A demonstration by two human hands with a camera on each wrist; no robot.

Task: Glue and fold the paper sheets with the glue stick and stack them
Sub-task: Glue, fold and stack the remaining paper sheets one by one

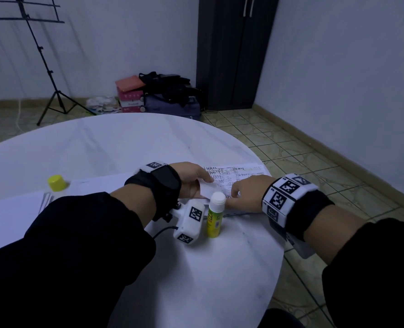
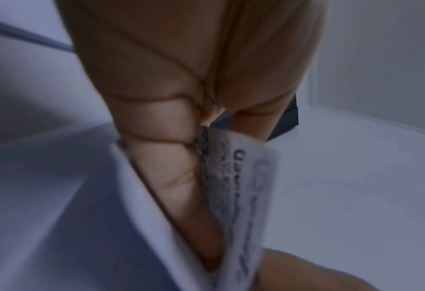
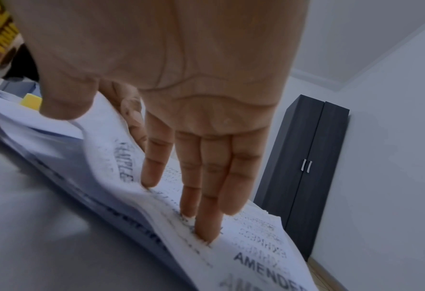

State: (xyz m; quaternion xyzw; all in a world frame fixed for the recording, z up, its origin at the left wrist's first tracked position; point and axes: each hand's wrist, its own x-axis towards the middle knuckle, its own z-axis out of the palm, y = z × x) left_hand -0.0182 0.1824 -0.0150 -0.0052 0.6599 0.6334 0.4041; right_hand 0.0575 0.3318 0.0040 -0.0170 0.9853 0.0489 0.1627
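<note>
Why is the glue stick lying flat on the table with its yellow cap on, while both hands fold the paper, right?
Not quite: the glue stick stands upright, uncapped; the yellow cap sits apart. The head view shows it. Both hands do handle the paper.

a round white table (image 1: pixel 115 143) with faint grey veining fills the lower middle of the head view, its far edge curving across the centre of the frame. near the middle of the frame a yellow-green glue stick (image 1: pixel 215 215) stands upright on it, uncapped, white tip up. just behind the stick, toward the right centre, printed paper sheets (image 1: pixel 234 174) lie at the table's right edge. at the left edge of the frame more white sheets (image 1: pixel 9 209) lie flat, and a yellow cap (image 1: pixel 57 183) rests at their far side. beneath the table, a tiled floor (image 1: pixel 279 140) shows at the right.
</note>
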